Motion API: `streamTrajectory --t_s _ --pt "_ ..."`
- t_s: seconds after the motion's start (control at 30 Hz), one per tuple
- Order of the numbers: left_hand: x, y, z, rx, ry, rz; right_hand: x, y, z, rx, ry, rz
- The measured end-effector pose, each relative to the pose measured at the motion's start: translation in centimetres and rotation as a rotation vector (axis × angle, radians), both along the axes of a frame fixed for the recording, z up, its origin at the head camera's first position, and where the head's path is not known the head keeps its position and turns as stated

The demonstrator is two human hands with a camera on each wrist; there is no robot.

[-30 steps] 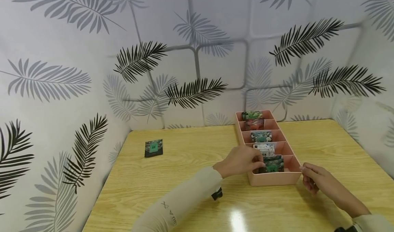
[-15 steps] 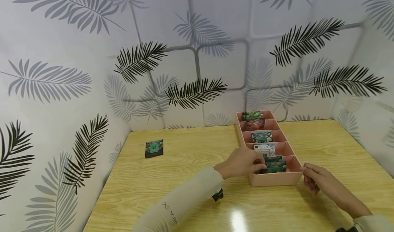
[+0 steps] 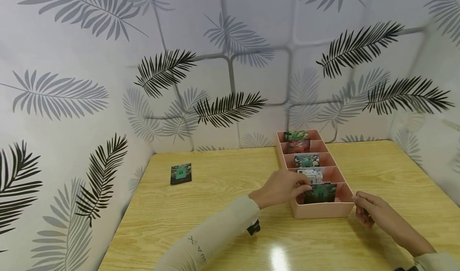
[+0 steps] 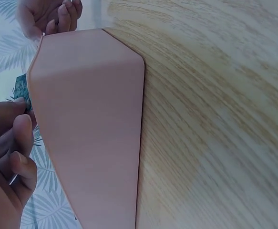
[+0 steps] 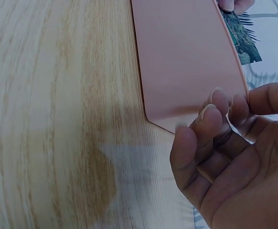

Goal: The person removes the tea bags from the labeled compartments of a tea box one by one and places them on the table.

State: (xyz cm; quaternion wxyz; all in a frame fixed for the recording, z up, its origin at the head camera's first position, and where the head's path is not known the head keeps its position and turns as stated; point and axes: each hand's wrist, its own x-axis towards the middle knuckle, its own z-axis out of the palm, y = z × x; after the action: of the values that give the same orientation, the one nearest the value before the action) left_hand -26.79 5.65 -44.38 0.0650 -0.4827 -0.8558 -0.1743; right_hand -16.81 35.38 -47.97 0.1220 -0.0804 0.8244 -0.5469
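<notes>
A long pink divided box [image 3: 323,212] stands on the table, its compartments in a row away from me. In the nearest compartment stands a dark green packet [image 3: 325,194]; whether others lie behind it is hidden. My left hand [image 3: 280,189] pinches this packet's left edge between thumb and fingers. In the left wrist view the packet [image 4: 21,87] shows just past the fingertips, above the box rim. My right hand [image 3: 375,211] grips the box's near right corner. The right wrist view shows its thumb and forefinger at the rim, the other fingers curled beside the wall.
Farther compartments hold a white packet [image 3: 310,175], a grey-green one [image 3: 306,160], a red one [image 3: 299,146] and a green one [image 3: 296,135]. Another dark packet [image 3: 181,174] lies flat at the left of the wooden table [image 3: 215,207]. A leaf-patterned backdrop [image 3: 251,75] rises behind.
The dark green packet in the nearest compartment has shifted slightly right, and its uneven, spread edges now look lined up. My left hand has moved very little; my right hand stays at the corner.
</notes>
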Motion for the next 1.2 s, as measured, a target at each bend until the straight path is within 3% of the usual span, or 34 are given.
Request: streamTrajectory --t_s 0.63,0.97,1.2 --pt "-0.5 -2.1 1.3 0.182 0.106 0.03 0.1 -0.3 0.4 0.015 -0.001 -0.017" --pt "-1.3 -3.5 1.2 0.277 0.048 0.034 0.1 -0.4 0.2 0.008 -0.002 -0.018" --pt "-1.7 -4.6 1.4 0.343 0.049 0.048 0.0 -0.4 0.2 0.011 -0.003 -0.017"
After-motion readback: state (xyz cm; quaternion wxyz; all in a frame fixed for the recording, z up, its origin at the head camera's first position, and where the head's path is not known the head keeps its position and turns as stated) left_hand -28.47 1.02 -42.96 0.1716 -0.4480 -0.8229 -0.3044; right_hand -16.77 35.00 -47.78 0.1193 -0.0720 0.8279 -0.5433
